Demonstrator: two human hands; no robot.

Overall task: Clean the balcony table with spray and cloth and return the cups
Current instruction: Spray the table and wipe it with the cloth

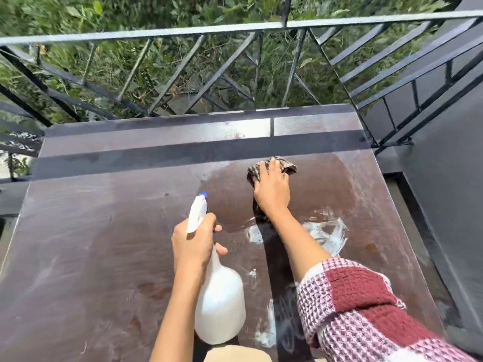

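Two hands work over the worktop (pixel 91 231): the left hand (pixel 192 246) grips the spray bottle (pixel 219 296) by its neck, while the right hand (pixel 271 189), fingers flat, presses the cloth (pixel 286 165) just ahead of the bottle.

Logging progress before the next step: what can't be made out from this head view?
Cups: none in the head view; wherever they are lies outside the frame.
Cloth: mostly under the right hand; only its far edges show.
Spray bottle: trigger mostly hidden by the left hand; opaque wall hides the fill level.
Table: near right part covered by the checked sleeve; near edge cut off at the bottom.
Railing and leaves: motion-blurred.
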